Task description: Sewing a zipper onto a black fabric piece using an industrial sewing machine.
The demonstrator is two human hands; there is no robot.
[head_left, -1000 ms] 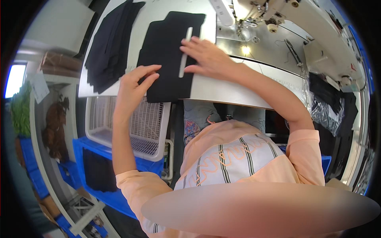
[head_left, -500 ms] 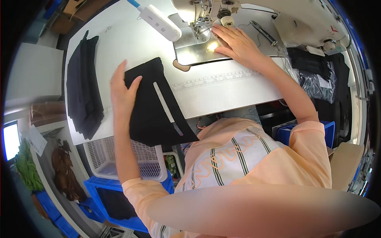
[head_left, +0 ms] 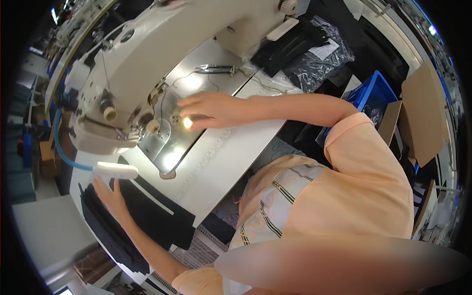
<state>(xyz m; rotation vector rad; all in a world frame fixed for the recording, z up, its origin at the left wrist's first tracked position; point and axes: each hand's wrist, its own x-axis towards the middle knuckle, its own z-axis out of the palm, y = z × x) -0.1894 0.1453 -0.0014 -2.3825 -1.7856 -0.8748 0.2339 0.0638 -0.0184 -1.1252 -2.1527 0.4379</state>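
Note:
A black fabric panel (head_left: 162,219) with a pale narrow strip (head_left: 153,196) along it lies at the left of the sewing table, its lower corner past the front edge. My left hand (head_left: 112,199) is at the panel's outer side, thumb and fingers apart, fingertips by the white lamp bar (head_left: 116,170). Beside it rests a stack of dark fabric pieces (head_left: 110,233), partly behind my forearm. My right hand (head_left: 216,111) reaches over the metal bed plate (head_left: 184,142) right of the needle area, fingers stretched out, with nothing visible in them. The needle itself is hidden by the sewing machine head (head_left: 105,118).
Thread snips (head_left: 216,69) lie on the bed behind my right hand. Black pieces in clear plastic (head_left: 319,61) sit at the far right. A blue crate (head_left: 376,96) and an open cardboard box (head_left: 425,115) stand beyond my right arm. A pale basket (head_left: 196,250) is below the table's front edge.
The view has swung round, so the machine now fills the upper left. My left hand now appears close to the lamp bar. My right hand remains over the bed plate.

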